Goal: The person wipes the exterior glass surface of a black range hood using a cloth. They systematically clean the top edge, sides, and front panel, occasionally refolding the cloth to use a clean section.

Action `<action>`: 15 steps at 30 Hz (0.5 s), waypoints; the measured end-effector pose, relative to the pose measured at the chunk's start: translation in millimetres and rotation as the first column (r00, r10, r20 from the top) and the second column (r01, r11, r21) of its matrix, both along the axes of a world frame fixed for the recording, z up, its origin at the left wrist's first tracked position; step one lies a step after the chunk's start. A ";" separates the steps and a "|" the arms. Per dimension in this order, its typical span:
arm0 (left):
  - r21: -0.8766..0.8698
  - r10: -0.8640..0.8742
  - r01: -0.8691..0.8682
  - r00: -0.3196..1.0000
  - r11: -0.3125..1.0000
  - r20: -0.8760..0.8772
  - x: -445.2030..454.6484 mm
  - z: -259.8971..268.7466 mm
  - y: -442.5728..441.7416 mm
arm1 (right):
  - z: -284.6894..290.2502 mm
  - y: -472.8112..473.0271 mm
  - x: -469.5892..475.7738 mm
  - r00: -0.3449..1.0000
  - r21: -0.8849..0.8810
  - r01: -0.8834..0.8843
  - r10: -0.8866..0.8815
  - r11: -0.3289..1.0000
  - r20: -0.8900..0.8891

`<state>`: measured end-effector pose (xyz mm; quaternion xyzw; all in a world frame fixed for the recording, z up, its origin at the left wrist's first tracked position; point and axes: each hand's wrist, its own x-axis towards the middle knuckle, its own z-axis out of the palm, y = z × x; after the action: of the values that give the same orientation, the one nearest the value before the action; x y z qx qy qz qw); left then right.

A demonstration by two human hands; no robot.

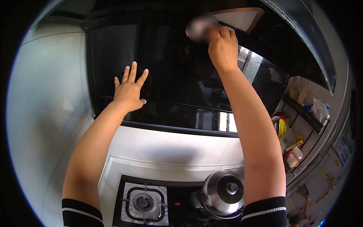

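Note:
My left hand (pixel 129 90), fingers spread and holding nothing, rests against the glossy black panel of a range hood (pixel 175 71). Higher up and to the right, my right hand (pixel 224 51) presses a light cloth (pixel 236 42) to the same dark surface. Only the cloth's pale edge shows past the fingers; the rest is hidden under the hand. A blurred patch beside the right fingertips hides what lies there. Window reflections (pixel 251 62) show in the panel next to the right wrist.
Below is a gas hob with a burner (pixel 143 201) on foil and a lidded steel pot (pixel 224 193) near my right forearm. At right, wall racks (pixel 303 113) hold packets and a jar (pixel 295 157). A curved glass edge (pixel 306 37) juts at upper right. Pale tiled wall (pixel 51 93) stands left.

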<state>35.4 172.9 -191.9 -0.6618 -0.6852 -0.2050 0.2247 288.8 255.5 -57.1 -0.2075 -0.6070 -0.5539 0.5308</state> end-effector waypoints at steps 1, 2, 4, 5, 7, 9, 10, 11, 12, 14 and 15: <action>0.005 -0.005 0.005 1.000 1.000 0.004 2.9 0.7 -0.2 | 2.0 5.7 4.1 1.000 -0.028 0.030 -0.030 0.999 0.001; 0.005 -0.005 0.005 1.000 1.000 0.003 5.2 3.2 -1.0 | 6.6 16.8 7.9 0.997 -0.042 0.074 -0.073 0.996 0.021; -0.003 0.018 -0.018 0.999 1.000 0.038 12.5 2.0 3.1 | 2.8 14.9 3.1 0.993 -0.134 0.117 -0.115 0.984 0.022; -0.007 0.027 -0.027 0.998 1.000 0.056 18.0 2.0 5.2 | 1.8 12.9 2.2 0.990 -0.179 0.140 -0.138 0.974 0.024; -0.011 0.042 -0.041 0.994 0.999 0.100 27.5 3.9 5.0 | 3.3 6.4 -2.6 0.992 -0.168 0.129 -0.123 0.977 0.041; 0.055 0.018 -0.023 0.997 0.998 0.080 35.1 6.2 11.0 | 0.0 -5.6 -4.3 0.996 -0.048 0.087 -0.085 0.995 0.028; 0.086 0.002 -0.007 0.998 0.996 0.058 40.7 7.5 13.3 | 1.2 -5.3 -5.0 0.998 -0.018 0.055 -0.055 0.998 0.001; 0.117 -0.012 0.008 0.999 0.993 0.035 45.1 7.0 16.7 | 3.0 -4.4 -6.9 0.998 -0.025 0.058 -0.058 0.998 0.008; 0.142 -0.029 0.027 1.000 0.989 0.009 49.2 6.2 22.1 | 3.4 -2.6 -6.6 0.998 -0.034 0.061 -0.061 0.998 0.008; 0.170 -0.029 0.033 0.999 0.985 -0.025 55.7 4.5 26.1 | 4.4 11.6 -4.9 0.993 -0.098 0.119 -0.118 0.988 0.016; 0.175 -0.025 0.031 0.999 0.984 -0.038 57.2 1.2 26.8 | -3.6 12.6 -7.3 0.999 -0.204 0.043 -0.041 0.978 0.013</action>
<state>92.5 199.7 -190.7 -0.6526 -0.6509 -0.2559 0.2914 281.6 268.0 -60.7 -0.2714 -0.6585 -0.5006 0.4921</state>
